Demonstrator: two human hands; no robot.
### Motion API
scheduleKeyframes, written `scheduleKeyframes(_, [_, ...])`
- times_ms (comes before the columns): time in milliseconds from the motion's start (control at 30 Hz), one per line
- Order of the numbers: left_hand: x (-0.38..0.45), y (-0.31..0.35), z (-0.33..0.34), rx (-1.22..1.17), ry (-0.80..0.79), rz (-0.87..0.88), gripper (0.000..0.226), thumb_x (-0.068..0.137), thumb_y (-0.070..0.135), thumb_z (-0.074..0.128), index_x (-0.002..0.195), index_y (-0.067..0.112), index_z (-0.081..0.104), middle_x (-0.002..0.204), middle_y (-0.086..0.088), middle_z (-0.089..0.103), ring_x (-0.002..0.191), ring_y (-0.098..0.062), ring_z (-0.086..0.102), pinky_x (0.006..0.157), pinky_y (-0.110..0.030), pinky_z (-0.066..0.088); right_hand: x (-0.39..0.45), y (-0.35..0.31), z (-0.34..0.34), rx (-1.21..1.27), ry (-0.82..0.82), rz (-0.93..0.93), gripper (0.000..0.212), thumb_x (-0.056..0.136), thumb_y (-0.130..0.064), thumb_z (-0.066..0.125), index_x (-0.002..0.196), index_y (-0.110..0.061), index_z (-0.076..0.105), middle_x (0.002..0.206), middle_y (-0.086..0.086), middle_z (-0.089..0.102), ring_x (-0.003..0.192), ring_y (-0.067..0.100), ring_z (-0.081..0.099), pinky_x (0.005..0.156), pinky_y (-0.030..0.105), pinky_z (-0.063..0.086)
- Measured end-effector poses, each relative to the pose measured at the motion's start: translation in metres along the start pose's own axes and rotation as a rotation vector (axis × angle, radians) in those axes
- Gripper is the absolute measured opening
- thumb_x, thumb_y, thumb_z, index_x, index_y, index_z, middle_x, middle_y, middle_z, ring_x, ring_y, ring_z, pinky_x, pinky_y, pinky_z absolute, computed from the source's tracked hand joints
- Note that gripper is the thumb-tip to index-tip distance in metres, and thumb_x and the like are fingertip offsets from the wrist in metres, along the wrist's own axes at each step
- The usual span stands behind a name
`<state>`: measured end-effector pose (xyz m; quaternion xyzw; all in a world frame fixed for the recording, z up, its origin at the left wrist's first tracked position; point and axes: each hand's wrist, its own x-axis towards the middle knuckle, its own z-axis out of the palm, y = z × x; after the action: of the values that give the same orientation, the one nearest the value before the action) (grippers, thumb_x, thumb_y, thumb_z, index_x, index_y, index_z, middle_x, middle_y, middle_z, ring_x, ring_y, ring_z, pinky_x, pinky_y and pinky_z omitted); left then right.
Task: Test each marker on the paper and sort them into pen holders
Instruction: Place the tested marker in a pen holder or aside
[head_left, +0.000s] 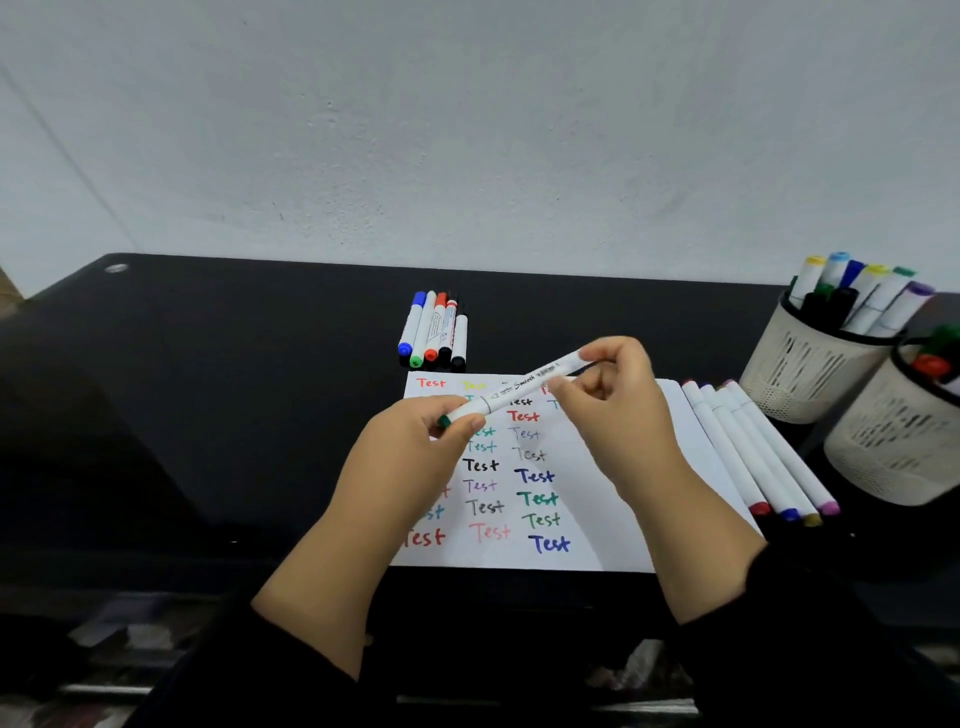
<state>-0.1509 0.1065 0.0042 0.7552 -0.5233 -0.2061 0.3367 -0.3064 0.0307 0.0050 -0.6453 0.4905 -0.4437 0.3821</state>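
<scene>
Our left hand (415, 441) pinches the green-tipped end of a white marker (519, 387); our right hand (618, 405) pinches its other end. We hold it level above the paper (597, 519), which is covered in coloured "Test" words. The paper lies on a black desk (208, 389). Five pens (434, 330) lie beyond it, four markers (753, 452) along its right edge. Two mesh holders (810, 369) with markers stand far right. A pale wall (467, 130) rises behind.
</scene>
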Motion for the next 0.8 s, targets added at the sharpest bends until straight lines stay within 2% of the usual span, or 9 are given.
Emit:
scheduleKeyframes(67, [-0.002, 0.0, -0.001, -0.026, -0.003, 0.016, 0.027, 0.092, 0.042, 0.051, 0.115, 0.032, 0.063, 0.078, 0.009, 0.058, 0.063, -0.007, 0.051, 0.056, -0.022, 0.045, -0.002, 0.002, 0.003, -0.3, -0.078, -0.23, 0.028, 0.088, -0.014, 0.064, 0.11, -0.03, 0.056, 0.072, -0.009, 0.048, 0.065, 0.0, 0.048, 0.058, 0.007, 0.038])
scheduleKeyframes(133, [-0.003, 0.0, -0.001, -0.054, 0.012, 0.046, 0.024, 0.091, 0.041, 0.053, 0.111, 0.032, 0.064, 0.077, 0.009, 0.057, 0.063, -0.007, 0.05, 0.053, -0.017, 0.042, -0.003, 0.005, 0.006, -0.528, -0.103, -0.453, 0.033, 0.086, -0.012, 0.066, 0.118, -0.024, 0.064, 0.078, -0.012, 0.045, 0.074, 0.004, 0.044, 0.062, 0.008, 0.034])
scheduleKeyframes(233, [-0.006, 0.001, 0.0, -0.092, 0.004, 0.083, 0.02, 0.091, 0.038, 0.055, 0.108, 0.033, 0.064, 0.079, 0.013, 0.055, 0.069, -0.004, 0.05, 0.055, -0.013, 0.039, -0.002, 0.006, 0.006, -0.683, -0.091, -0.65, 0.025, 0.078, -0.007, 0.073, 0.103, -0.013, 0.071, 0.079, 0.002, 0.055, 0.074, 0.023, 0.053, 0.056, 0.024, 0.038])
scheduleKeyframes(300, [-0.008, 0.001, 0.0, -0.142, -0.021, 0.089, 0.028, 0.089, 0.038, 0.057, 0.116, 0.033, 0.061, 0.089, 0.018, 0.057, 0.08, 0.001, 0.052, 0.063, -0.014, 0.038, -0.003, 0.002, 0.003, -0.751, -0.064, -0.703, 0.02, 0.076, -0.005, 0.074, 0.095, -0.01, 0.069, 0.076, 0.006, 0.057, 0.068, 0.027, 0.055, 0.05, 0.027, 0.04])
scheduleKeyframes(400, [-0.008, 0.001, 0.004, -0.185, -0.087, 0.093, 0.046, 0.087, 0.043, 0.058, 0.131, 0.033, 0.049, 0.12, 0.019, 0.056, 0.104, 0.006, 0.048, 0.081, -0.016, 0.035, -0.004, -0.006, -0.008, -0.817, -0.012, -0.643, 0.013, 0.086, -0.009, 0.063, 0.098, -0.009, 0.062, 0.082, 0.005, 0.059, 0.074, 0.027, 0.055, 0.055, 0.032, 0.042])
scheduleKeyframes(467, [-0.008, 0.002, 0.013, -0.144, -0.148, 0.103, 0.051, 0.087, 0.046, 0.057, 0.135, 0.035, 0.044, 0.131, 0.019, 0.05, 0.116, 0.003, 0.044, 0.089, -0.019, 0.032, -0.005, -0.01, -0.025, -0.812, 0.027, -0.533, 0.014, 0.092, -0.015, 0.053, 0.105, -0.011, 0.056, 0.086, 0.002, 0.056, 0.08, 0.022, 0.051, 0.06, 0.03, 0.037])
scheduleKeyframes(600, [-0.009, 0.014, 0.037, -0.018, -0.28, 0.166, 0.056, 0.089, 0.046, 0.056, 0.14, 0.033, 0.037, 0.146, 0.013, 0.035, 0.132, -0.007, 0.034, 0.102, -0.023, 0.027, -0.008, -0.016, -0.068, -0.693, 0.115, -0.349, 0.012, 0.096, -0.023, 0.047, 0.106, -0.017, 0.05, 0.085, -0.002, 0.055, 0.075, 0.016, 0.051, 0.054, 0.024, 0.032])
scheduleKeyframes(733, [-0.003, 0.033, 0.065, 0.066, -0.386, 0.262, 0.063, 0.089, 0.046, 0.055, 0.144, 0.028, 0.031, 0.151, 0.01, 0.027, 0.137, -0.008, 0.027, 0.109, -0.024, 0.021, -0.016, -0.02, -0.118, -0.596, 0.203, -0.232, 0.004, 0.096, -0.027, 0.047, 0.097, -0.025, 0.044, 0.07, -0.006, 0.052, 0.064, 0.012, 0.051, 0.054, 0.027, 0.036])
scheduleKeyframes(800, [0.001, 0.04, 0.078, 0.123, -0.406, 0.305, 0.066, 0.089, 0.048, 0.053, 0.146, 0.027, 0.027, 0.153, 0.01, 0.023, 0.139, -0.009, 0.022, 0.111, -0.024, 0.017, -0.02, -0.022, -0.141, -0.558, 0.266, -0.174, 0.008, 0.096, -0.03, 0.046, 0.102, -0.025, 0.047, 0.074, -0.008, 0.055, 0.067, 0.008, 0.055, 0.057, 0.027, 0.04])
